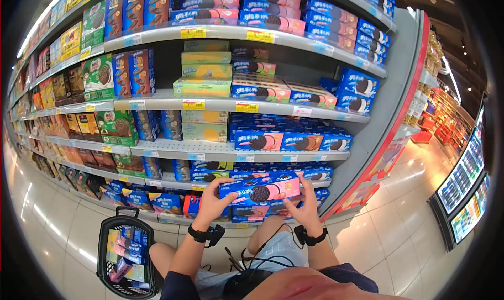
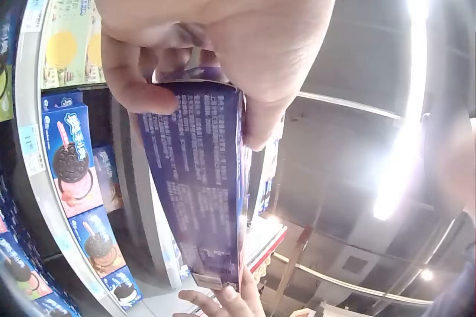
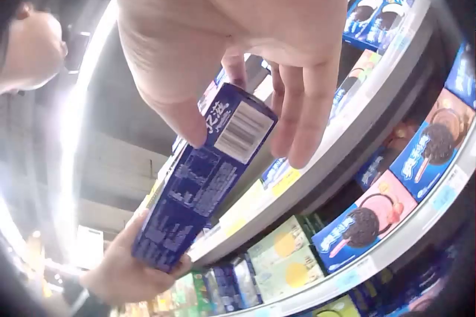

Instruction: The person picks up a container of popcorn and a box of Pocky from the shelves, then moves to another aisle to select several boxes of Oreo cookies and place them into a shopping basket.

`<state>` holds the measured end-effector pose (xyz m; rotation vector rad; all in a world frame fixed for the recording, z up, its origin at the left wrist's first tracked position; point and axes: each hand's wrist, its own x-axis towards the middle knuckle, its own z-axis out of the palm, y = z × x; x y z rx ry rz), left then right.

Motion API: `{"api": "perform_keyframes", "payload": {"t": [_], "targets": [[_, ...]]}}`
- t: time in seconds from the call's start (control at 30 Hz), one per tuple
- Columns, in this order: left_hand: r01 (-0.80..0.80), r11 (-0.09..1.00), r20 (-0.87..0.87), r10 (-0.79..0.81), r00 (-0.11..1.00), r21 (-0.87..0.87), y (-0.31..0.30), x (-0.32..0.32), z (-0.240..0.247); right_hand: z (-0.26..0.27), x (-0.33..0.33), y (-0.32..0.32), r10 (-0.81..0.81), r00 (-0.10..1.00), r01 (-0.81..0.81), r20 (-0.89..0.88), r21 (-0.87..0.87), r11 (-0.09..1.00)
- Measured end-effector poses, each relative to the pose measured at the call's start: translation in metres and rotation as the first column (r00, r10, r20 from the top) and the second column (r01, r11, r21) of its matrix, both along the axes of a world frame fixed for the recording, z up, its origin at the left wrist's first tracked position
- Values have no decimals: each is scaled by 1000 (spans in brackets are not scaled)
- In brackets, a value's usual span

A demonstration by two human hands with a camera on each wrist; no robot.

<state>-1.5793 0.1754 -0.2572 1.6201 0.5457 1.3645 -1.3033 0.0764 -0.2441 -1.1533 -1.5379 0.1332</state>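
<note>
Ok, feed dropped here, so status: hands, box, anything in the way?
Left grip, right grip each hold one end of blue-and-pink cardboard cookie box. Box level before grey metal shelves. Nothing blocking.

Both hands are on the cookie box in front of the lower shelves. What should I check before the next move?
1. Left hand grip on cookie box: ok, fingers curled round its left end.
2. Right hand grip: ok, thumb and fingers pinch the barcode end.
3. Box free of the shelves: ok, held in the air in front of them.
4. Basket nearby: ok, on the floor at the person's left.
5. Room left in it: cannot tell.
</note>
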Motion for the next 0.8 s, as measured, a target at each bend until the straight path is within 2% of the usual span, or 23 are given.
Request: {"api": "perform_keyframes", "payload": {"t": [0.03, 0.1, 0.17, 0.23, 0.3, 0.37, 0.43, 0.57, 0.67, 0.8], "targets": [[-8, 1000, 9, 8, 1000, -20, 1, -3, -4, -5, 0, 3, -97, 978, 94, 187, 23, 995], [-10, 998, 11, 10, 1000, -55, 3, -8, -16, -9, -3, 4, -68, 984, 69, 167, 1, 998], [-15, 986, 20, 18, 1000, -165, 4, -10, -31, -8, -6, 1, 56, 998, -50, 30, -155, 987], [8, 979, 72, 7, 997, -201, 4, -8, -40, -9, -4, 3, 46, 995, -27, 92, -200, 979], [-5, 977, 93, 26, 995, -214, 3, -8, -40, -18, 3, 9, 60, 976, -28, 211, -151, 988], [0, 982, 57, 11, 998, -187, 2, -13, -37, -8, -7, 3, 23, 973, 8, 230, -135, 991], [79, 987, 164, -55, 985, -143, 2, -17, -31, -3, -15, 0, -11, 990, 24, 139, -86, 996], [239, 970, 169, -228, 959, -47, 2, -26, -16, -6, -18, -5, -72, 986, 78, 149, -38, 996], [260, 965, 137, -252, 958, -42, 7, -28, -17, -3, -13, -12, -107, 964, 120, 242, -41, 992], [270, 962, 123, -263, 957, -48, 14, -22, -27, 5, -18, -17, -92, 974, 116, 206, -108, 987]]}}
